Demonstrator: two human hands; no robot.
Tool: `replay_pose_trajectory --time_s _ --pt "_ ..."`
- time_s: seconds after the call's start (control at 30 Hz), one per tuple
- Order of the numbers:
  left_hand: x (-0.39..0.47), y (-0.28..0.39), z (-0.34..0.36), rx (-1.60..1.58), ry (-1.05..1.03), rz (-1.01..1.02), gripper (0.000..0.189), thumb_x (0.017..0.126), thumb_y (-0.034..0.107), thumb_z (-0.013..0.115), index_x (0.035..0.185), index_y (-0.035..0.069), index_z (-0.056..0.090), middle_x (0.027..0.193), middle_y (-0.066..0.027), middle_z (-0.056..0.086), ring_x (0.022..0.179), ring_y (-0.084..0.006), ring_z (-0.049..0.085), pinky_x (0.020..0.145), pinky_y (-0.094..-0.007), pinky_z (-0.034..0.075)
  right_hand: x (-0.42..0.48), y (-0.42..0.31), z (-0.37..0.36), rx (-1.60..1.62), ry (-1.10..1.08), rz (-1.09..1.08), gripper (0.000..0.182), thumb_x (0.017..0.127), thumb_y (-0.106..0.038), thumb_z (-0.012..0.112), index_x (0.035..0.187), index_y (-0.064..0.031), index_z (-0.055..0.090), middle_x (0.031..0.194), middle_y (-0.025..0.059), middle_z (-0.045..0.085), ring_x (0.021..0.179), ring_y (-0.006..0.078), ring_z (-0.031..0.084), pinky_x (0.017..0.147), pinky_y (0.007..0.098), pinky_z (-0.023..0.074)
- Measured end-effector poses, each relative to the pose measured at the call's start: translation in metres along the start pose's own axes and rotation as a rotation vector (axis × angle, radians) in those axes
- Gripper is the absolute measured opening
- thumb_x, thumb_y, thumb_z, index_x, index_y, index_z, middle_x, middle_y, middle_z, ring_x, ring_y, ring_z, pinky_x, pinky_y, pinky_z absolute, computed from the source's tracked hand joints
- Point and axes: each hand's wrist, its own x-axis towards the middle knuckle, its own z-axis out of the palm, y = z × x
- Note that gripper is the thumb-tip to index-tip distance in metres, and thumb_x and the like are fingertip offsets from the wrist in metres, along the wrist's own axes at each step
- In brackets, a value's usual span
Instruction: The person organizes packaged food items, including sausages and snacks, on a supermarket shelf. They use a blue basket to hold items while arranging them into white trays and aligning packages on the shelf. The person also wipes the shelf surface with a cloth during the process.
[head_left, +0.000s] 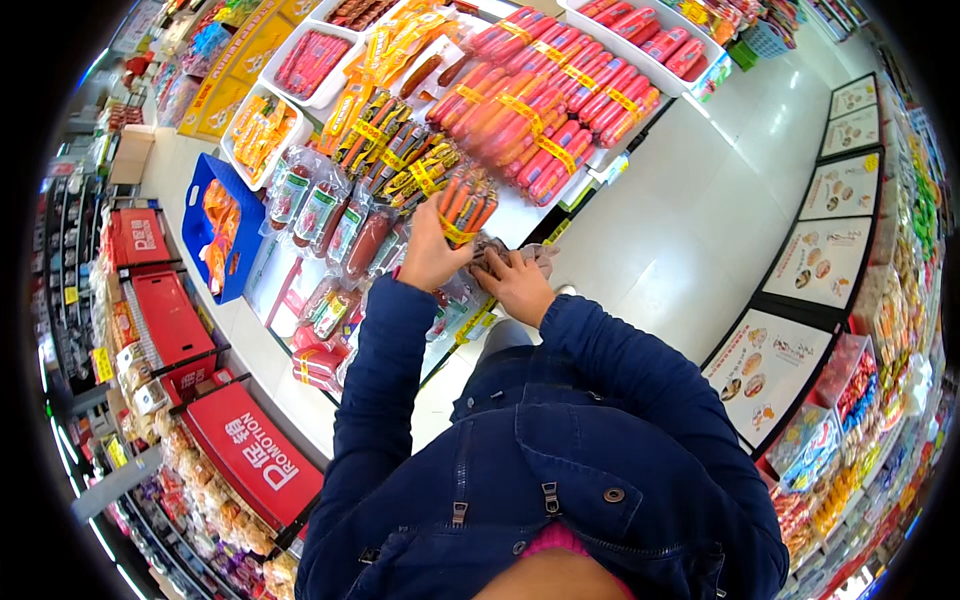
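My left hand (433, 251) grips a bundle of packaged sausages (468, 204) bound with yellow tape, raised over the near part of the display table. Beside it, my right hand (519, 285) rests on a crumpled brown-grey cloth (525, 255) at the table's edge, its fingers on the fabric. Similar dark and yellow taped sausage bundles (390, 154) lie just beyond. To their right are piles of red-wrapped sausages (517, 105), also taped. Clear vacuum packs of thick sausages (322, 214) lie in a row to the left of my left hand.
White trays (315, 64) of packaged snacks stand at the table's far left, and a blue basket (232, 236) is beside it. Red promotion bins (247, 450) line the left aisle. Covered display panels (832, 259) and stocked shelves stand on the right, across the floor.
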Motion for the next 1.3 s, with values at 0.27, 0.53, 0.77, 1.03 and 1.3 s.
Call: replay_pose_trajectory --time_s 0.27,0.53,0.77,1.03,1.3 --pt "-0.030 -0.001 -0.036 -0.440 0.222 -0.289 0.075 0.072 0.004 0.074 0.137 0.000 0.036 0.122 -0.0123 0.049 0.111 -0.0214 0.054 0.098 -0.0334 0.043 0.016 0.054 -0.111 0.004 -1.019 -0.022 0.016 0.075 -0.021 0.064 0.088 -0.0159 0.072 0.092 0.0070 0.065 0.092 0.0292 0.059 0.075 0.0431 0.0492" --pt "-0.046 -0.017 -0.027 -0.226 0.143 -0.242 0.082 0.071 0.006 0.074 0.141 -0.002 0.033 0.121 -0.0121 0.053 0.111 -0.0196 0.054 0.099 -0.0326 0.043 0.071 0.038 0.001 -0.068 0.032 -0.037 0.027 0.081 -0.019 0.056 0.107 -0.0149 0.061 0.113 0.0120 0.057 0.102 0.0300 0.053 0.083 0.0432 0.0420" --pt "-0.035 -0.012 -0.014 -0.125 0.073 -0.162 0.076 0.068 0.012 0.073 0.135 -0.003 0.040 0.123 -0.0229 0.050 0.114 -0.0390 0.049 0.102 -0.0437 0.037 0.071 0.043 0.022 -0.029 -0.077 -0.031 0.018 0.083 -0.022 0.059 0.099 -0.0138 0.063 0.100 0.0103 0.056 0.103 0.0329 0.053 0.084 0.0460 0.0438" --pt "-0.007 -0.024 0.014 0.125 -0.049 -0.039 0.068 0.068 0.015 0.073 0.125 -0.006 0.044 0.103 -0.0256 0.054 0.097 -0.0427 0.051 0.086 -0.0482 0.043 0.038 0.051 -0.081 0.329 -0.931 0.192 0.024 0.077 -0.024 0.064 0.091 -0.0050 0.067 0.090 0.0168 0.069 0.078 0.0367 0.068 0.073 0.0450 0.0515" --pt "0.008 -0.021 0.071 0.373 -0.187 -0.027 0.086 0.063 0.024 0.081 0.132 -0.003 0.038 0.105 -0.0223 0.052 0.098 -0.0406 0.051 0.084 -0.0476 0.046 -0.060 0.095 -0.111 0.547 -0.838 0.710 0.029 0.076 -0.012 0.058 0.103 -0.0027 0.064 0.093 0.0180 0.069 0.086 0.0341 0.067 0.075 0.0399 0.0522"
